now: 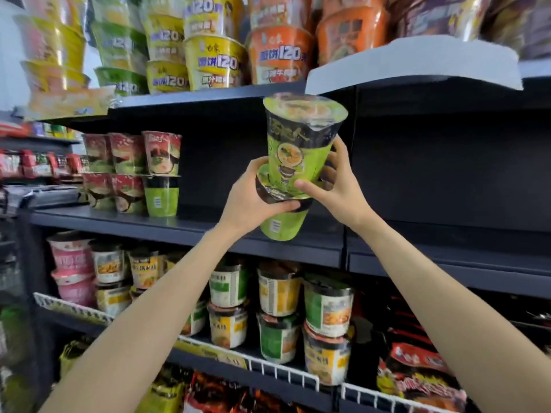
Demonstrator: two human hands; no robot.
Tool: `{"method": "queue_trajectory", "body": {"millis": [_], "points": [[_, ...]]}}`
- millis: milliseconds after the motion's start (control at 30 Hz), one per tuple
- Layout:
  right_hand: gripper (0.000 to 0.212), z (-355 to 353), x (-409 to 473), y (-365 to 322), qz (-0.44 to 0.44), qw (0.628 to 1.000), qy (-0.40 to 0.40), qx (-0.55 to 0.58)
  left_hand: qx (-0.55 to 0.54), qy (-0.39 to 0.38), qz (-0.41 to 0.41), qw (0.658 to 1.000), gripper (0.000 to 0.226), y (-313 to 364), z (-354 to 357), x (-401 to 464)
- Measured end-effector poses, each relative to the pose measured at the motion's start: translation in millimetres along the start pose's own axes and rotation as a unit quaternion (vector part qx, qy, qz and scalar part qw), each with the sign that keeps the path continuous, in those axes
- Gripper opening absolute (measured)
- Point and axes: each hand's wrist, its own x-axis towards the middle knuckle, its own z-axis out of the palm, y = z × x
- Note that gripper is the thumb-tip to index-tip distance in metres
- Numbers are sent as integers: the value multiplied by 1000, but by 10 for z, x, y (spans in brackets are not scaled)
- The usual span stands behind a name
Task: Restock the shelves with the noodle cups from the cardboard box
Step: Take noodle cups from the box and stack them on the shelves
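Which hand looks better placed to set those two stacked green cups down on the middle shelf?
Probably the left hand: it grips the lower cup, bearing the stack. The right hand only steadies the upper cup.

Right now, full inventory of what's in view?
held noodle cups: two, green and black, stacked, in front of the middle shelf
middle shelf: one, dark, mostly bare on the right
shelved cups: about six, red and green, stacked at the middle shelf's left
noodle bowls: many, yellow, green, orange, top shelf
small cups: many, green, yellow, pink, lower shelf behind a white wire rail
left hand: grips the lower cup
right hand: holds the upper cup
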Motion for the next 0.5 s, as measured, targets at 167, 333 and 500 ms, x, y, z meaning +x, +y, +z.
{"method": "queue_trajectory", "body": {"millis": [167, 333, 500], "points": [[95, 14, 371, 413, 62, 995, 30, -69, -43, -72, -18, 996, 82, -477, 270, 490], [95, -24, 718, 772, 135, 980, 58, -136, -83, -108, -67, 988, 78, -843, 664, 883], [87, -44, 908, 1011, 175, 967, 99, -159, -112, -148, -100, 977, 78, -1019, 1037, 1175]]}}
